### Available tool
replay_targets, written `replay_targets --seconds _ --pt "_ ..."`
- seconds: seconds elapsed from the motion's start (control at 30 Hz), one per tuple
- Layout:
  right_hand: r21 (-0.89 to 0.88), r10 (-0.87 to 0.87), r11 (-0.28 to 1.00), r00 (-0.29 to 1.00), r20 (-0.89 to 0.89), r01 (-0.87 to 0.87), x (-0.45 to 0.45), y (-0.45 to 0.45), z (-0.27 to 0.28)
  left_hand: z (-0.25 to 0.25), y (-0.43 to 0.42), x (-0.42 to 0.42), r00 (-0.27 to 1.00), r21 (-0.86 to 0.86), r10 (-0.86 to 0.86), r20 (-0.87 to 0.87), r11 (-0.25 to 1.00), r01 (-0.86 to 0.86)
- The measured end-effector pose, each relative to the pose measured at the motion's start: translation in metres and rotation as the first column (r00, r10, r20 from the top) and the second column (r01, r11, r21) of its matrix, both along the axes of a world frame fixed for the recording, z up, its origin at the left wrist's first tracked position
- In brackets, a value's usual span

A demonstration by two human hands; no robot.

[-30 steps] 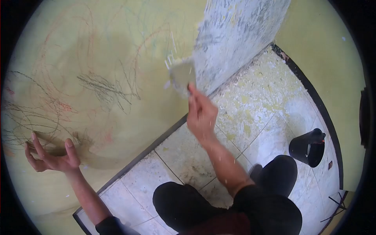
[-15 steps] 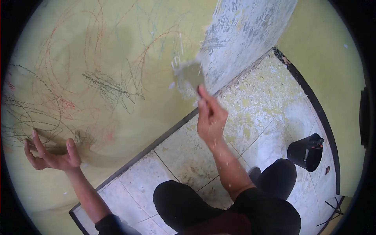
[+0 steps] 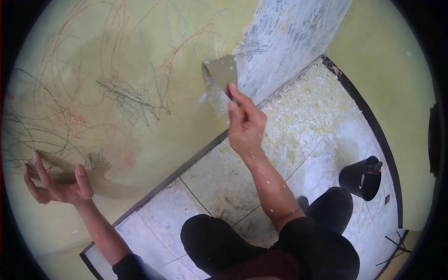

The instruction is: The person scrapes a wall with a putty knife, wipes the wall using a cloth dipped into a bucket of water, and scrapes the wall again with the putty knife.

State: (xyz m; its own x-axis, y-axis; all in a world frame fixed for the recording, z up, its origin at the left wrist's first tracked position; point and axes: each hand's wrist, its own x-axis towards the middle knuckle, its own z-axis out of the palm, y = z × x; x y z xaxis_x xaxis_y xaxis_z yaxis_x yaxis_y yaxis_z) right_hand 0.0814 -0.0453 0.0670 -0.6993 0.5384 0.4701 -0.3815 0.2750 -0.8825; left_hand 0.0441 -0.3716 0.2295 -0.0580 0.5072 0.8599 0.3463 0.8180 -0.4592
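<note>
My right hand (image 3: 247, 123) is closed round the handle of a scraper (image 3: 224, 70), whose wide metal blade lies at the wall near the edge of the remaining paint. My left hand (image 3: 58, 184) has its fingers spread, with fingertips at the yellow-green wall (image 3: 154, 135). Red and black crayon scribbles (image 3: 123, 95) cover the paint between my hands. To the right of the blade, a stripped patch (image 3: 284, 42) shows white and grey. The scraper's handle is mostly hidden in my fingers.
Paint flakes (image 3: 298, 126) litter the tiled floor (image 3: 161, 228) below the stripped patch. A black bucket (image 3: 361, 179) with a tool in it stands at the right. Dark skirting (image 3: 366, 105) borders the floor. My bent knees (image 3: 219, 242) are below.
The scraper and my right hand have moved slightly up and left along the wall. My left hand stays at the wall. The whole view has shifted a little.
</note>
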Motion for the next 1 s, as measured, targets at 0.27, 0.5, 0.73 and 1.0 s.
replay_targets --seconds 0.27,0.5,0.73,1.0 --pt "0.009 0.022 1.000 0.999 -0.029 -0.022 0.001 -0.005 0.003 0.000 -0.002 0.001 1.000 -0.005 -0.002 0.015 1.000 0.002" --pt "0.086 -0.037 0.996 0.999 -0.015 0.038 -0.011 0.000 0.014 0.001 0.001 0.003 0.997 0.013 -0.050 0.053 0.999 0.049" --pt "0.235 -0.067 0.967 0.989 -0.129 0.096 0.002 -0.004 -0.013 0.002 -0.001 0.000 0.998 0.045 -0.068 -0.008 0.997 0.068" --pt "0.164 0.020 0.986 0.999 0.026 -0.024 0.021 -0.012 0.006 0.001 -0.001 0.000 0.997 0.075 -0.071 0.016 0.995 0.070"
